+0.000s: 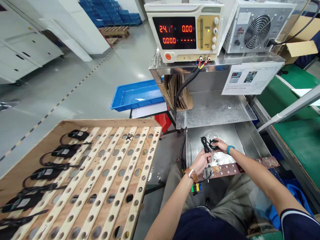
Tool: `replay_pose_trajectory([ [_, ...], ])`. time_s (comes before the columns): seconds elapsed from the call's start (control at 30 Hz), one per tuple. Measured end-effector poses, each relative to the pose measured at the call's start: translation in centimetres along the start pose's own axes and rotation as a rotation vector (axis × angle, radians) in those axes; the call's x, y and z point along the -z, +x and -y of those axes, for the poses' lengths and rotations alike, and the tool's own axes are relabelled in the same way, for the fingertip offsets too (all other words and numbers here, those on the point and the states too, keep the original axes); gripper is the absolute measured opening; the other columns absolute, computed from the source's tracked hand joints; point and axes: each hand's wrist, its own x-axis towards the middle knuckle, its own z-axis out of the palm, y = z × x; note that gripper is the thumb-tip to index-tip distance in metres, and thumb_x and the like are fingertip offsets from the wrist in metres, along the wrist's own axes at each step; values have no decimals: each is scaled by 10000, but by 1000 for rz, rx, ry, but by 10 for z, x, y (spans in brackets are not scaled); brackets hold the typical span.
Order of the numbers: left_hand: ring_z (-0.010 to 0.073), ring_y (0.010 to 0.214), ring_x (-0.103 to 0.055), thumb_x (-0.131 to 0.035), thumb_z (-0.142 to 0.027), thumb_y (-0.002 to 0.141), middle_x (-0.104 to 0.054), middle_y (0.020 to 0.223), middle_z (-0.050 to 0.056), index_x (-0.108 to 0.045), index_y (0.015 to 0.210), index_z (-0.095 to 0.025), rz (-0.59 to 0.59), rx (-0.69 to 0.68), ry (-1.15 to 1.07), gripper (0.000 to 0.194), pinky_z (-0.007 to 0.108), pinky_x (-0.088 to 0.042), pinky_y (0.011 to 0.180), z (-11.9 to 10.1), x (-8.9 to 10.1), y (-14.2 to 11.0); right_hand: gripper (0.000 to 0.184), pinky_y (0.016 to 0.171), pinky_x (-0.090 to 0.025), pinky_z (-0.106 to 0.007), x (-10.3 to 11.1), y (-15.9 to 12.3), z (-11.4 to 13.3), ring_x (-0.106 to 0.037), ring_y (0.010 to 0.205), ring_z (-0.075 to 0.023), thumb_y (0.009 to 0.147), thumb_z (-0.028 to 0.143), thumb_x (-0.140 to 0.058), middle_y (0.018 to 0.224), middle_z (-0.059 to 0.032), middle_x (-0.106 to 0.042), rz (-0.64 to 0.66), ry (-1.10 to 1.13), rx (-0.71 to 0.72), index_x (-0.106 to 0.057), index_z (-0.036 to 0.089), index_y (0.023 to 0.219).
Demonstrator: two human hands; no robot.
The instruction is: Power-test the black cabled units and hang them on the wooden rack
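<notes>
My left hand (201, 161), with a brown strap watch on its wrist, is closed around a bundled black power cord (205, 144). The cord's loops stick out above the fingers, and one strand hangs below toward a copper-coloured strip (226, 170) with several screws. Just to the right, my right hand (220, 146), wearing a teal wristband, pinches a dark coiled part of cord (213, 144). Whether both coils belong to one cord, I cannot tell. Both hands are over a shiny metal tray (235, 136).
A wooden rack (110, 180) with drilled slats holds several black power adapters (64, 150) at left. A bench power supply (185, 31) stands on a metal shelf (240, 60). A blue bin (137, 95) sits behind. Green-topped conveyor surfaces (297, 143) are at right.
</notes>
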Motion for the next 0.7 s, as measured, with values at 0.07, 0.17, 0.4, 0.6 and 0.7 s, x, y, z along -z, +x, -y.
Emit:
replay_pose_trajectory([
  [0.07, 65, 581, -402, -683, -202, 634, -487, 731, -25, -394, 803, -192, 2, 36, 38, 334, 225, -336, 562, 0, -1, 2, 335, 647, -625, -333, 1, 1, 0, -641, 799, -198, 739, 180, -760, 957, -36, -640, -8, 14, -1, -599, 206, 1031],
  [0.17, 61, 552, -380, -624, -171, 636, -450, 691, -46, -391, 808, -195, -20, 88, 141, 290, 226, -337, 554, 1, -1, 5, 344, 614, -614, -306, 1, 2, -1, -647, 779, -197, 742, 190, -766, 934, -38, -650, 4, 33, 3, -593, 205, 1039],
  [0.4, 69, 536, -369, -609, -220, 654, -403, 656, -61, -365, 777, -204, -39, 152, 154, 273, 245, -391, 566, 2, 1, 4, 369, 642, -621, -364, 3, 7, -7, -630, 702, -179, 724, 172, -798, 848, -24, -638, 3, 175, -7, -571, 194, 1013],
  [0.6, 85, 547, -430, -600, -217, 689, -465, 670, -44, -403, 794, -198, -87, 138, 257, 225, 248, -399, 587, 6, 2, -1, 381, 668, -628, -414, -1, 7, -10, -630, 751, -186, 748, 165, -767, 868, -16, -623, 14, 257, -12, -555, 202, 1063],
  [0.7, 104, 566, -473, -592, -259, 771, -532, 675, -22, -467, 820, -184, -138, 88, 531, 153, 239, -342, 575, 10, 7, -3, 427, 637, -630, -409, -3, 6, -9, -631, 742, -195, 751, 151, -761, 888, -27, -625, 1, 280, -15, -542, 209, 1114],
])
